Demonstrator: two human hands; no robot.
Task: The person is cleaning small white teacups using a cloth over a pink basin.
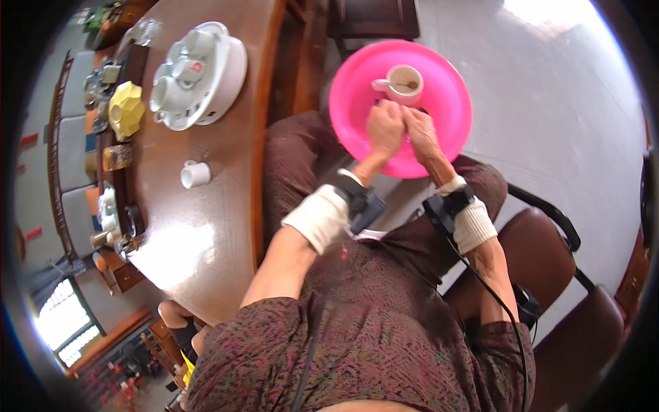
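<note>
Both of my hands are closed and pressed together over a bright pink basin (347, 141). My left hand (384, 128) is a fist, thumb side against my right hand (421, 132). Small dark bits peek out at the fists' far edges; what they grip is mostly hidden. Just beyond the knuckles, a white cup (396, 88) sits within the basin's outline, its handle toward the left. Something brownish shows inside that cup. Each wrist wears a pale cuff and a black strapped device.
On the wooden table (226, 206) to my left stand a lone white cup (195, 174) and a white round tray (230, 82) bearing several cups. Farther left is a yellow faceted object (126, 110). A dark stool (374, 17) is ahead; brown chairs (535, 254) flank my right.
</note>
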